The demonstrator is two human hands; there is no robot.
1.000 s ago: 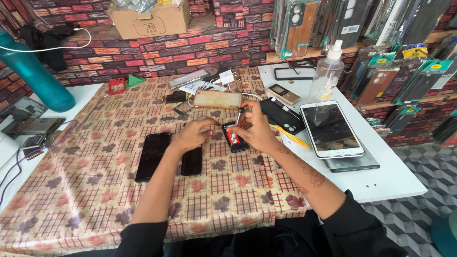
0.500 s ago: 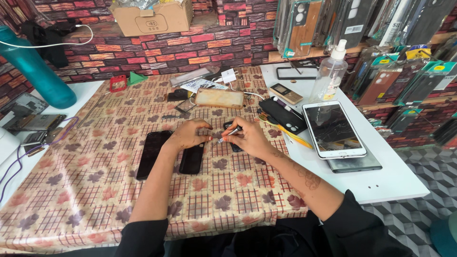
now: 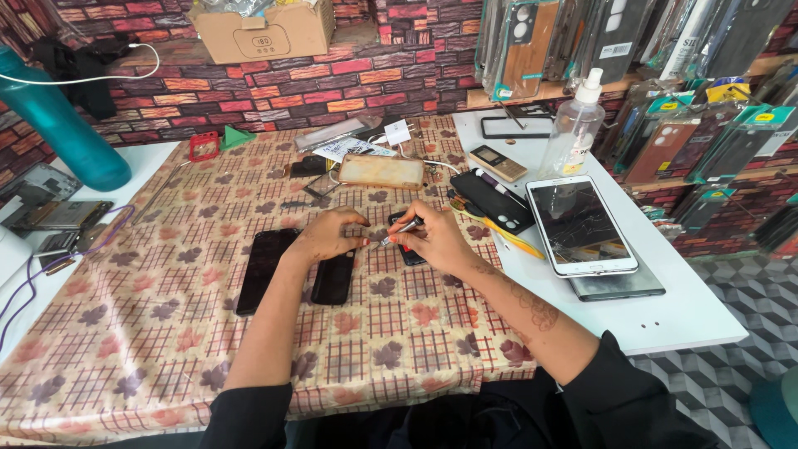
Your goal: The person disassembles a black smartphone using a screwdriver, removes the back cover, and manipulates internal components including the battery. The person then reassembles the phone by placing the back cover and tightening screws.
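1. Hands meet at the middle of a desk (image 3: 125, 349) covered with a checked, leaf-patterned oilcloth, seen from the worker's own head camera.
2. The right hand (image 3: 436, 241) pinches a slim silver-tipped screwdriver (image 3: 397, 234) between thumb and forefinger, its tip pointing left toward the other hand.
3. The left hand (image 3: 328, 235) is curled, fingertips pressed down on the top end of a small black rectangular phone (image 3: 333, 278) lying flat on the cloth; whether it grips anything small cannot be told.
4. A second small black phone body (image 3: 409, 251) lies just under the right hand, partly hidden by the fingers.
5. A long black glass screen panel (image 3: 263, 270) lies just beside the left forearm, to its left.
6. Farther back on the cloth sit a tan rectangular phone case (image 3: 381, 171), a small red square box (image 3: 203, 146) and a green triangular pick (image 3: 235, 136).
7. On the white part of the desk to the right lie a white-framed tablet with a cracked dark screen (image 3: 580, 224), a black phone (image 3: 492, 200) with a yellow pencil-like tool beside it, a small gold keypad phone (image 3: 497, 163) and a clear plastic pump bottle (image 3: 573, 129).
8. A tall teal bottle (image 3: 62, 125) stands at the far left, near a brick-patterned wall carrying a cardboard box (image 3: 262, 33).
9. Packaged phone covers (image 3: 582, 41) hang along the right.
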